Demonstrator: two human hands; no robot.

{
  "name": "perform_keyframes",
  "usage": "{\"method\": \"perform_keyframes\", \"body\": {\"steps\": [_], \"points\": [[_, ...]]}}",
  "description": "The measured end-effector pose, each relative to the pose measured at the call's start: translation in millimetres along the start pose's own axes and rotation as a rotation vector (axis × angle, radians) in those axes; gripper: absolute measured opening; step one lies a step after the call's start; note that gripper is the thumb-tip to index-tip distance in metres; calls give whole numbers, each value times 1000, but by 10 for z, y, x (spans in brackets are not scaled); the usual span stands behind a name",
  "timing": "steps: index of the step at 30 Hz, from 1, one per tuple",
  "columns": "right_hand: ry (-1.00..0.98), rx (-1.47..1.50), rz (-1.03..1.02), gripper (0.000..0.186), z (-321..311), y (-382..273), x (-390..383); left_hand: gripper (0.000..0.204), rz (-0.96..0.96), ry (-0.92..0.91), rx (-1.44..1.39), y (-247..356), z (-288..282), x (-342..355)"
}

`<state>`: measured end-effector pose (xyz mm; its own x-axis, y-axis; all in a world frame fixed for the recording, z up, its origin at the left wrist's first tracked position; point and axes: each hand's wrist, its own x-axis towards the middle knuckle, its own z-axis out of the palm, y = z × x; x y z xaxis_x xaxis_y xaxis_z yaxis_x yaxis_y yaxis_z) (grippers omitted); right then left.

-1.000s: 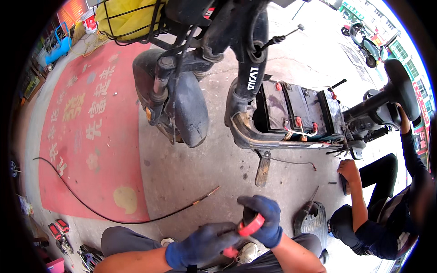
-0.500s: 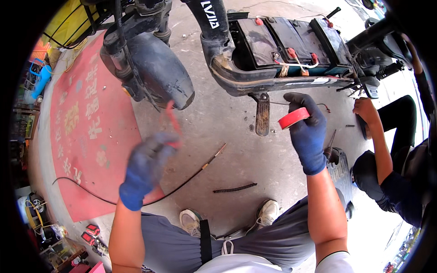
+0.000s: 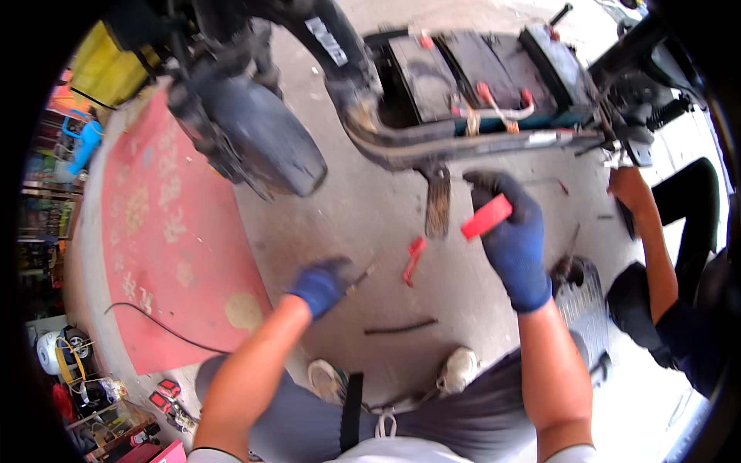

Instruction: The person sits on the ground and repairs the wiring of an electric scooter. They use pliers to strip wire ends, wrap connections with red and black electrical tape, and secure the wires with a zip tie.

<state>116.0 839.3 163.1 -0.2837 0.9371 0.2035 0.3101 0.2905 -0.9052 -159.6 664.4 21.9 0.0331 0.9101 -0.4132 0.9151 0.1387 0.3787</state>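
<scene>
Red mat well left of left-hand fingers. Black cable starts on it, passes behind left forearm, tip shows just right of left fingers. Scooter front fender beyond those fingers, slightly left. Left hand, blue glove, low over the cable end; blurred, can't tell if fingers are clenched on it or released. Thin dark strip on floor, right of left fingers and nearer the wearer. Crumpled red strip on floor between both hands' fingers. Battery pack beyond right fingers. Red tape roll in right hand, fingers grasping it, roll jutting out left of them. Co-worker's hand right of right fingers, well apart.
</scene>
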Motion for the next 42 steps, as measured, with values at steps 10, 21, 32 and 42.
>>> {"method": "perform_keyframes", "body": {"steps": [10,21,32,42], "points": [[-307,494,302,28,78,-321,92,29,-369,-72,-175,77,620,164],[-439,885,122,32,473,-1790,1678,37,112,302,-1147,643,-1786,-223],[-367,955,245,17,1005,-1405,1132,41,-132,152,-1388,659,-2284,-480],[-373,812,333,23,670,-2005,1692,41,123,-32,-1662,372,-2157,-306]]}}
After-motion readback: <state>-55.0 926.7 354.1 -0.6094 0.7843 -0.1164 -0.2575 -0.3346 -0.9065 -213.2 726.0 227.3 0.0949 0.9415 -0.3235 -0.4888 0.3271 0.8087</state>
